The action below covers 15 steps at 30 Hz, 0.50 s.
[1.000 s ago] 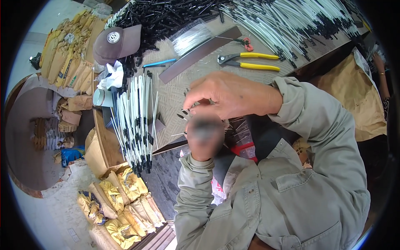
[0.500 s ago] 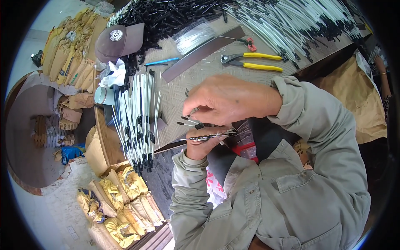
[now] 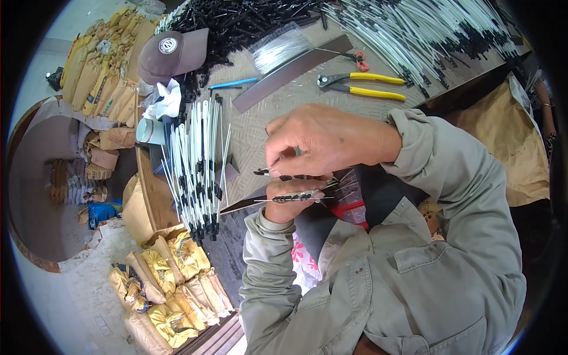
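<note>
My left hand [image 3: 284, 210] is closed around several thin rods with black fittings [image 3: 293, 196], which lie across its fingers close to my body. Just above it my right hand [image 3: 328, 137] is bent over, thumb and fingertips pinched on a small black-tipped rod [image 3: 262, 172]. Part of that rod is hidden behind the fingers. Left of my hands, a bundle of pale rods with black fittings [image 3: 198, 160] stands out over the table's left edge.
Yellow-handled pliers [image 3: 373, 86], a flat metal strip [image 3: 296, 71] and a blue pen-like stick [image 3: 234, 83] lie on the table. Black parts [image 3: 248, 29] and pale rods [image 3: 408, 41] are heaped at the back. A cap [image 3: 174, 56] sits back left; wrapped packets [image 3: 171, 290] stand lower left.
My right hand's fingertips have come down closer to my left hand, onto the black-tipped piece. The rods in my left hand have tilted slightly. The whole view has shifted a little.
</note>
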Motion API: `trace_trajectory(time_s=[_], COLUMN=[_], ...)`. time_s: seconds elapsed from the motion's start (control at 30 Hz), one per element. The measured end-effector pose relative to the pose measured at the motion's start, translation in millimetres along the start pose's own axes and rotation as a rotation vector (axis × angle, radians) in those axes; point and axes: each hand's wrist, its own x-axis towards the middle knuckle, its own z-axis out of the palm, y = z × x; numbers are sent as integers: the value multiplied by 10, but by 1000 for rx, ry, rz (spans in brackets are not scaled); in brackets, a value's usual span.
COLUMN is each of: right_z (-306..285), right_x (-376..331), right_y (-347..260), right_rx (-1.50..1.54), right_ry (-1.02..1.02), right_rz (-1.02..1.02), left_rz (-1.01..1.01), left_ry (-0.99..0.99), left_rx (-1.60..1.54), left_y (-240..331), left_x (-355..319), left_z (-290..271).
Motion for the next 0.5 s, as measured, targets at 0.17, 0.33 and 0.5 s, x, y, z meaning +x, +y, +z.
trace_trajectory(time_s=[0.17, 0.33, 0.5], right_z=[73, 95, 0], right_x=[15, 25, 26], right_y=[60, 95, -21], right_rx=[53, 62, -62], right_ry=[48, 64, 27], right_rz=[-63, -121, -70], left_rz=[18, 12, -20], left_ry=[-32, -56, -48], left_rx=[17, 58, 75], left_y=[-19, 28, 50], left_x=[-11, 8, -28], left_z=[-35, -41, -41])
